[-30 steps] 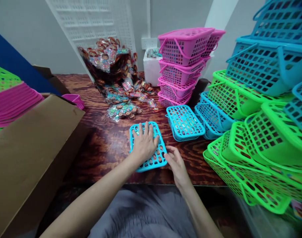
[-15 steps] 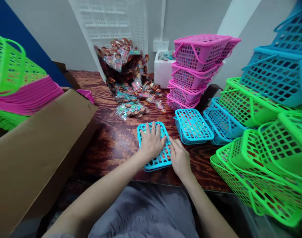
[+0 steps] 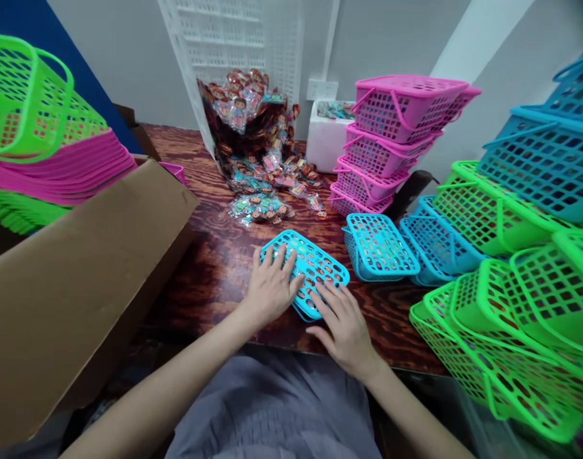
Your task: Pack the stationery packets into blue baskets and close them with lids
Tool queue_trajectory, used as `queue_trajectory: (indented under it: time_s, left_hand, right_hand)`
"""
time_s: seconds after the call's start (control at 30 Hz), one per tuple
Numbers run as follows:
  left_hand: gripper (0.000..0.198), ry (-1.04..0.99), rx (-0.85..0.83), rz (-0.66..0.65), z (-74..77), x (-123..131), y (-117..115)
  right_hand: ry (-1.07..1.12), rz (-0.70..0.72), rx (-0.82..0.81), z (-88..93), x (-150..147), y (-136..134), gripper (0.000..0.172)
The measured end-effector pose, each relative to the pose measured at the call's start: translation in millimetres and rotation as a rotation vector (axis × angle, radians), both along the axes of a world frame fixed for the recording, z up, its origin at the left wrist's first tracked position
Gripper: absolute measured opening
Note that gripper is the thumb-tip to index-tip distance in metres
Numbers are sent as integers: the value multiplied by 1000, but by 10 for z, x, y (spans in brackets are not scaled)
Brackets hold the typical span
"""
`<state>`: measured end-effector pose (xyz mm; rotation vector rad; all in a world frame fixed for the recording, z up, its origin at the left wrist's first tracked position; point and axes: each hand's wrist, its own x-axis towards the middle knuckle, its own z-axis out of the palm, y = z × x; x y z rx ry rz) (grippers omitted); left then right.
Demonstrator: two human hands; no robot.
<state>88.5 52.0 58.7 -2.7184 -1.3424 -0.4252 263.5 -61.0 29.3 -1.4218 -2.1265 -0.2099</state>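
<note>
A small blue plastic basket with a perforated lid [image 3: 315, 261] sits on the dark wood-grain table in front of me, turned at an angle. Through the lid's holes, colourful packets show. My left hand [image 3: 272, 287] lies on the lid's left side with fingers spread. On the near right corner rest the fingertips of my right hand [image 3: 342, 322], its fingers stretched and thumb apart. Just to the right stands another lidded blue basket [image 3: 382, 245], touched by neither hand.
Doll-figure packets [image 3: 263, 207] spill from an open bag at the back. Pink baskets [image 3: 384, 153] are stacked behind on the right. Green baskets [image 3: 497, 331] and larger blue baskets [image 3: 550, 159] crowd the right side. A cardboard box [image 3: 95, 274] with nested baskets flanks the left.
The blue basket has turned on the table, its near end swinging right. My left hand has slid to its left side, and my right hand has moved from its right edge to the near corner.
</note>
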Motion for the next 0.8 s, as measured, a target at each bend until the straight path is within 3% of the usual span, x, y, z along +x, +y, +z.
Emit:
queue_trajectory:
  time_s: [0.13, 0.33, 0.43, 0.53, 0.63, 0.7, 0.8]
  left_hand:
    - [57, -45, -11, -69, -29, -91, 95]
    - [74, -56, -113, -420, -18, -495, 259]
    - [65, -55, -69, -404, -94, -545, 240]
    - [52, -78, 16, -321, -235, -455, 169]
    - [52, -93, 75, -233, -332, -345, 101]
    - [57, -100, 77, -203, -328, -333, 104]
    - [58, -99, 53, -274, -252, -455, 219]
  right_hand:
    - [-5, -97, 19, -163, -152, -56, 55]
    - [-26, -119, 43, -172, -186, -7, 59]
    - [-8, -108, 86, -193, -175, 16, 65]
    - [10, -110, 129, -252, -137, 82, 66]
    - [11, -107, 150, -299, -50, 166, 63]
    - [-3, -91, 142, -298, 31, 213, 60]
    - [-39, -51, 102, -225, 139, 257, 56]
